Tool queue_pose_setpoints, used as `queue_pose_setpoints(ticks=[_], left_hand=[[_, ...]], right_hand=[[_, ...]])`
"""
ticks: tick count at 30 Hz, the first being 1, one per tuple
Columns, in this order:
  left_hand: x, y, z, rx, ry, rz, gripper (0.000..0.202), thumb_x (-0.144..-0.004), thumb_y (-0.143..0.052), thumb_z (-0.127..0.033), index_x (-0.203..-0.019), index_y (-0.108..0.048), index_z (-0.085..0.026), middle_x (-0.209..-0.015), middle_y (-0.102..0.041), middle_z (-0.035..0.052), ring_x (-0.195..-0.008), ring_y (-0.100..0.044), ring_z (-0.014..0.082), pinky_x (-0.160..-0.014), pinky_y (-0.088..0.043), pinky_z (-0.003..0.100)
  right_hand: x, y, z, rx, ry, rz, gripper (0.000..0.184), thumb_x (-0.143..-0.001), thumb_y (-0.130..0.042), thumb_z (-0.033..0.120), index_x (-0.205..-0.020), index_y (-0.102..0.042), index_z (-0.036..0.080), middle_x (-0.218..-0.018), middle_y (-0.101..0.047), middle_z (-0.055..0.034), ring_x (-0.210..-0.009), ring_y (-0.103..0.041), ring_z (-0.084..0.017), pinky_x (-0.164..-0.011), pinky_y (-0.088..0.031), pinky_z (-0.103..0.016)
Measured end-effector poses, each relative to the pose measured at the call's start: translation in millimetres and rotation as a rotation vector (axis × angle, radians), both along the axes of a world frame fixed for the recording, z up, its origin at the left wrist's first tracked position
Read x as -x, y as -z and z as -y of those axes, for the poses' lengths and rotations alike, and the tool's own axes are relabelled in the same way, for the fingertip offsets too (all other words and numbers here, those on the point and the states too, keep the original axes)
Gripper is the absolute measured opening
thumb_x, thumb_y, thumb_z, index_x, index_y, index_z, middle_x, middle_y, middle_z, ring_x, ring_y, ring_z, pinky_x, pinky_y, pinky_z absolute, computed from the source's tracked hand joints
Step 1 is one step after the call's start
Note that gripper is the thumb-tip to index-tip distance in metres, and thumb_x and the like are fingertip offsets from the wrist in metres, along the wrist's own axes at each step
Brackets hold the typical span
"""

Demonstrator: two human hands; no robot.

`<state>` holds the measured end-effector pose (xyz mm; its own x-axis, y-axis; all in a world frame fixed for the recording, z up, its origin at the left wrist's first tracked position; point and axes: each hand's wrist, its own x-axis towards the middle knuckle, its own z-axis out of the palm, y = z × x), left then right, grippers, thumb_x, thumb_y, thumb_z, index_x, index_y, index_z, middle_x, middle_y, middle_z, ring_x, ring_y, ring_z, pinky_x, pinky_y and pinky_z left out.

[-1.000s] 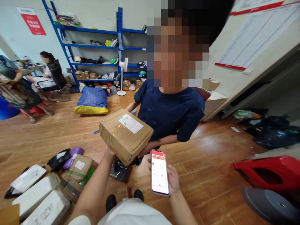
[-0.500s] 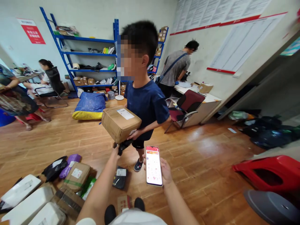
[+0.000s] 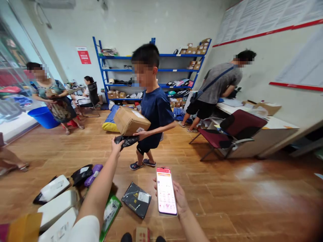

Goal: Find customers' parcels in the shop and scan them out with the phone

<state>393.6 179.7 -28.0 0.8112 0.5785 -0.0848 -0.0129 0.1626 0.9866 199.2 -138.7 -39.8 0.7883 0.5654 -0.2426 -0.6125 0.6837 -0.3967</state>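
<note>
The left sleeve (image 3: 86,229) is short and plain white, the shoes (image 3: 126,237) dark with rounded toes.

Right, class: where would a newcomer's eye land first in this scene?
Probably on the lit phone in the right fingers, low and just right of centre. Next, the brown box left of centre, carried by the person in navy, with a black bag beneath it in the left fingers. Then the red chair by the desk at right.

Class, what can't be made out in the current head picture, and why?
Head view:
Phone: screen text too small to read.
Right hand: palm hidden by the phone.
Cardboard box: label writing too small.
Black packet: contents hidden by its wrapping.
Red-marked carton: cut off by bottom edge.
</note>
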Motion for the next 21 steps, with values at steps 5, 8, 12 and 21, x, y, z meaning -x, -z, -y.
queue_pose_setpoints(ticks=[5, 8, 12, 21], left_hand=[[24, -26.8, -47, -0.105, 0.049, 0.034, 0.055, -0.059, -0.074, -0.025, -0.112, -0.059, -0.018, -0.106, -0.062, 0.0079, -0.089, -0.059, 0.0161, -0.079, -0.049, 0.028], [54, -38.8, -69, -0.108, 0.21, 0.016, 0.053, -0.063, -0.065, -0.027, -0.115, -0.062, -0.018, -0.107, -0.064, 0.0085, -0.09, -0.06, 0.0186, -0.078, -0.051, 0.031], [100, -36.9, -97, -0.551, 0.343, -0.095, 0.068, -0.061, -0.058, -0.02, -0.128, -0.053, -0.02, -0.125, -0.06, 0.01, -0.103, -0.059, 0.023, -0.083, -0.05, 0.034], [175, -50.1, -143, -1.13, 0.037, -0.352, 0.017, -0.068, -0.058, -0.019, -0.079, -0.072, -0.021, -0.106, -0.058, 0.0175, -0.124, -0.035, 0.0422, -0.102, -0.022, 0.057]], right_hand=[[-9, -13.5, -31, 0.1, -0.036, 0.0, 0.052, -0.081, -0.05, 0.043, -0.115, -0.06, 0.006, -0.104, -0.072, -0.0176, -0.087, -0.071, -0.025, -0.082, -0.052, -0.037], [-16, -23.3, -48, 0.221, -0.024, -0.053, 0.047, -0.084, -0.047, 0.044, -0.109, -0.062, 0.007, -0.09, -0.075, -0.0157, -0.076, -0.071, -0.024, -0.076, -0.052, -0.037], [-20, -32.7, -66, 0.326, -0.007, -0.123, 0.042, -0.087, -0.045, 0.045, -0.101, -0.064, 0.01, -0.081, -0.075, -0.0125, -0.067, -0.07, -0.023, -0.069, -0.052, -0.035], [-7, -29.7, -80, 0.476, 0.056, -0.029, 0.031, -0.069, -0.055, 0.016, -0.1, -0.058, 0.015, -0.087, -0.076, -0.0093, -0.079, -0.072, -0.026, -0.075, -0.054, -0.038]])
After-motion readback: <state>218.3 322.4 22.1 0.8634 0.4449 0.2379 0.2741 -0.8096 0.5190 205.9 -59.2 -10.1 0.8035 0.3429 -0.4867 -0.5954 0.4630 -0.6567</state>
